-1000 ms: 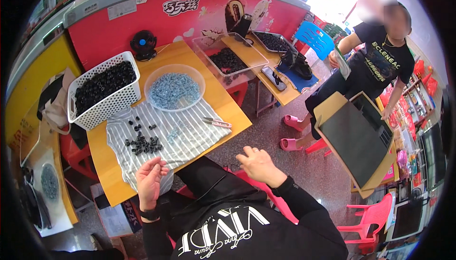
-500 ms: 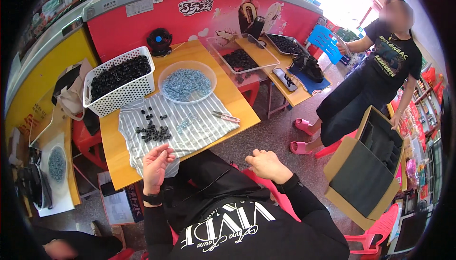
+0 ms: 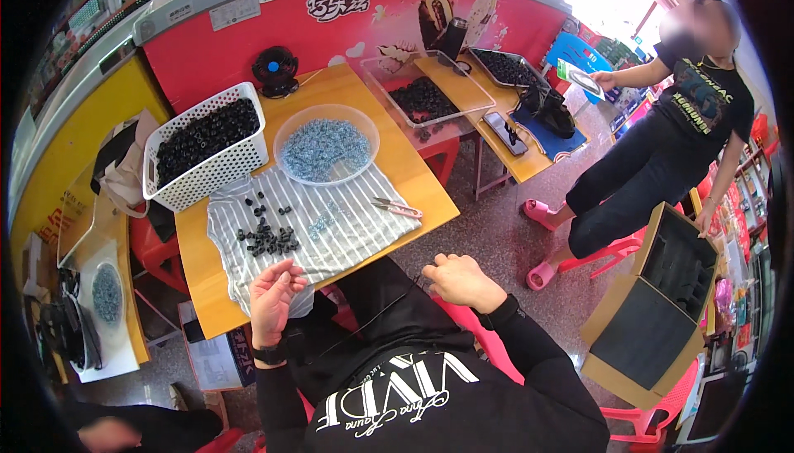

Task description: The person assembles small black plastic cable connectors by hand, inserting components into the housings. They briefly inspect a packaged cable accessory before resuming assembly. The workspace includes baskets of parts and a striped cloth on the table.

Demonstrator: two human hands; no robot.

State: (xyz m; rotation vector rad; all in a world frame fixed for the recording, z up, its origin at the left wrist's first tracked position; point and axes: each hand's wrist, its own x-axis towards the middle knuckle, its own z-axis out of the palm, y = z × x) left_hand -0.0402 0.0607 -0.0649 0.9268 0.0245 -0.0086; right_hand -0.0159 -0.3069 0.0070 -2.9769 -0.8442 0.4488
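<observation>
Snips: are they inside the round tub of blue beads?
No, the snips lie on the striped cloth, to the right of the loose black pieces.

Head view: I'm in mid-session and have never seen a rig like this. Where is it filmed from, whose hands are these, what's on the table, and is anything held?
There is no robot here. A person wears the camera on their head, looking down; its fisheye lens bends straight edges. The left hand is at the near edge of the table, and the right hand is over the lap. I can't make out anything held in either.

On the table lie a striped cloth with small black pieces and snips, a white basket of more black pieces, a clear bowl of bluish bits and a small fan.
</observation>
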